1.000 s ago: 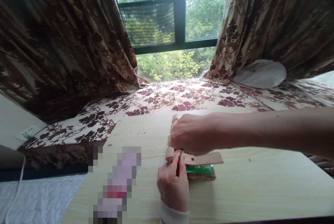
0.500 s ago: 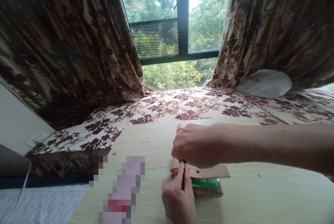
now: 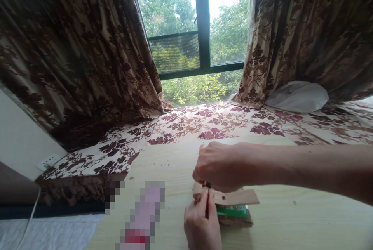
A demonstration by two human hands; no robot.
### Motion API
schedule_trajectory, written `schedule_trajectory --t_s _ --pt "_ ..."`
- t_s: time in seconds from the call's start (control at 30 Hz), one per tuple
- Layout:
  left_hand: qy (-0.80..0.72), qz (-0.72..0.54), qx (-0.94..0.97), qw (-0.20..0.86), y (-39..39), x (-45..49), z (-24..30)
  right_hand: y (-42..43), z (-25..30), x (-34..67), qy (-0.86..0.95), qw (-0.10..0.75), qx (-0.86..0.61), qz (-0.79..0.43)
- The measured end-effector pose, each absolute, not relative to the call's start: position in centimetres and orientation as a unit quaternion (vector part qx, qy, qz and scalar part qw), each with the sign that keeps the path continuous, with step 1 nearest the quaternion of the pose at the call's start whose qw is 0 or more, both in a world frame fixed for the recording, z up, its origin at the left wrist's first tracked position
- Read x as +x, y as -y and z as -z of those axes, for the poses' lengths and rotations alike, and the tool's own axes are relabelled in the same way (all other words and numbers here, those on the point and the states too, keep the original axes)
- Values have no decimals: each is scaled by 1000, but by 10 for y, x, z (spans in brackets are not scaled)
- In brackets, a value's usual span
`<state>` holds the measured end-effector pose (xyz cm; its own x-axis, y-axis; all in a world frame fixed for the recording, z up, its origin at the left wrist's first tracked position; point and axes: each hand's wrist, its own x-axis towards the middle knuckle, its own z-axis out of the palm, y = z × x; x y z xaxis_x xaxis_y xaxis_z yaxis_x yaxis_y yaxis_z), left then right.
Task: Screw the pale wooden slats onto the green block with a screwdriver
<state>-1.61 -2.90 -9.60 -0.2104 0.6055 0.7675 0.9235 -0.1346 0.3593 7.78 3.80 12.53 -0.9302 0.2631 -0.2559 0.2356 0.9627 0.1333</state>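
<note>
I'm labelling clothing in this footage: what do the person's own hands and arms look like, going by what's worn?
The ungloved right hand and bare right forearm show no sleeve, watch or bracelet. The left hand is ungloved too; its forearm is out of view.

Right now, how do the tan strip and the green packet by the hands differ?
The tan strip bears a dark round spot; the green packet carries pale lettering. The strip looks thin, the packet thicker. In this view, the strip overlaps the packet. Both are partly hidden.
</note>
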Motion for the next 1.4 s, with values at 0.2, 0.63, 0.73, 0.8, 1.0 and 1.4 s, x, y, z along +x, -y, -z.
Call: schedule_trajectory --t_s 0.2,0.63,0.73,0.8,1.0,1.4 --pt "647 424 -610 172 30 -17 95 -38 -118 75 -985 127 115 -36" --pt "633 428 -619 180 28 -18 94 -32 -130 77 -982 145 112 -51" --pt "637 416 -623 182 29 -18 94 -32 -125 73 -981 146 121 -34" --pt "640 415 -622 177 30 -17 92 -36 -120 72 -981 127 142 -34" --pt "635 420 -623 176 30 -15 86 -38 -121 78 -980 107 162 -48" --pt "634 419 -625 178 30 -14 82 -39 -119 75 -974 119 192 -15"
